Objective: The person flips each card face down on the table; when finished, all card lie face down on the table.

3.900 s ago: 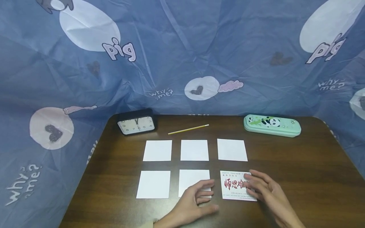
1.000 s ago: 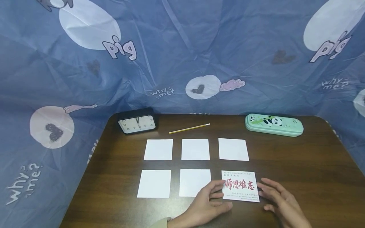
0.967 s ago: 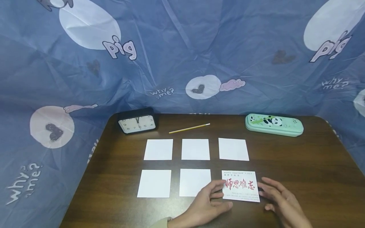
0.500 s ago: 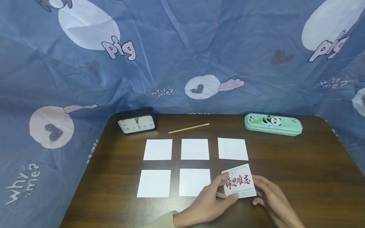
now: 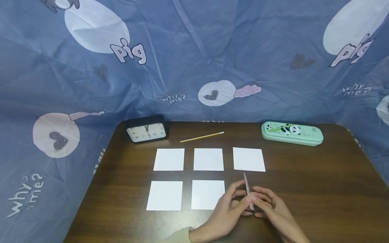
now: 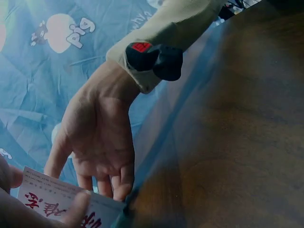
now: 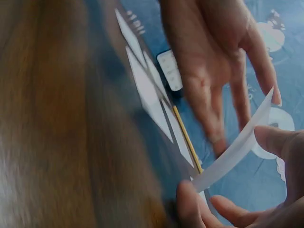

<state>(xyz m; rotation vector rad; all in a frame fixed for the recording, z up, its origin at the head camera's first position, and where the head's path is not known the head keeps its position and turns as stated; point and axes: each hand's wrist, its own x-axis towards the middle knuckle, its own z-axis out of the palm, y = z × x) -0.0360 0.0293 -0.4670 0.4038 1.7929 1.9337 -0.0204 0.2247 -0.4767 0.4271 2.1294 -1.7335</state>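
Note:
A small square card stands on edge between my hands at the front right, its thin side towards the head view. My left hand holds it from the left, fingers behind it and thumb at its near edge. From the other side my right hand grips it, the thumb on its face. Red handwritten-style characters show on the card in the left wrist view, on the side facing the right hand. Seen from the right wrist, the card is slightly bowed and shows its white side.
Several blank white cards lie on the brown table: a back row with one card in its middle, and a front row left of the hands. Behind them are a black clock, a yellow pencil and a green panda pencil case.
The printed card lay flat on the table between the hands. Both hands have lifted it, drawn closer together and turned it on edge, so its print no longer shows in the head view.

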